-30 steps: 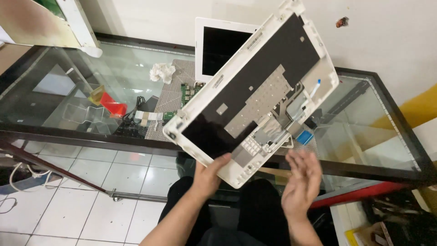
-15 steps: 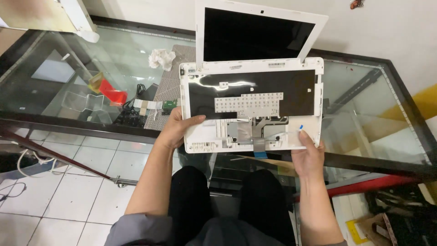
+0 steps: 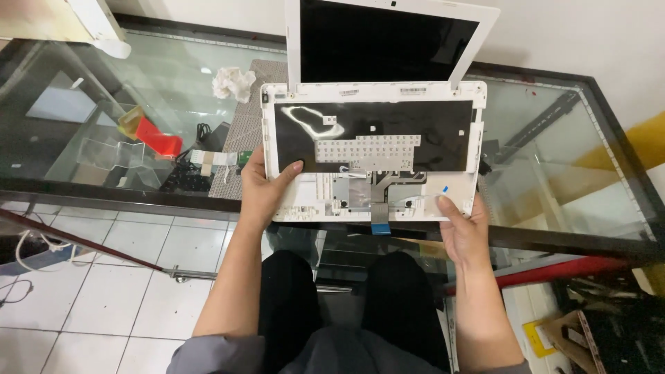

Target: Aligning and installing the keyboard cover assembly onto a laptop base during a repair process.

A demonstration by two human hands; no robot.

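A white laptop palmrest panel (image 3: 374,149), underside up with a black sheet and a blue-tipped ribbon cable (image 3: 378,211), is held over the near edge of the glass table (image 3: 554,173). The left hand (image 3: 267,187) grips the panel's left edge, thumb on the black sheet; the right hand (image 3: 463,225) holds its near right corner. Behind the panel stands the white-framed screen (image 3: 388,41); left of the panel lie a crumpled tissue (image 3: 233,83) and a red piece (image 3: 158,135).

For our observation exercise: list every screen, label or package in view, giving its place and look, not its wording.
Laptop screen: upright behind the white panel, rectangular, black, white-framed.
Two sticker labels: on the panel's top edge, small white strips.
Cardboard box: on the floor at lower right, brown, open.
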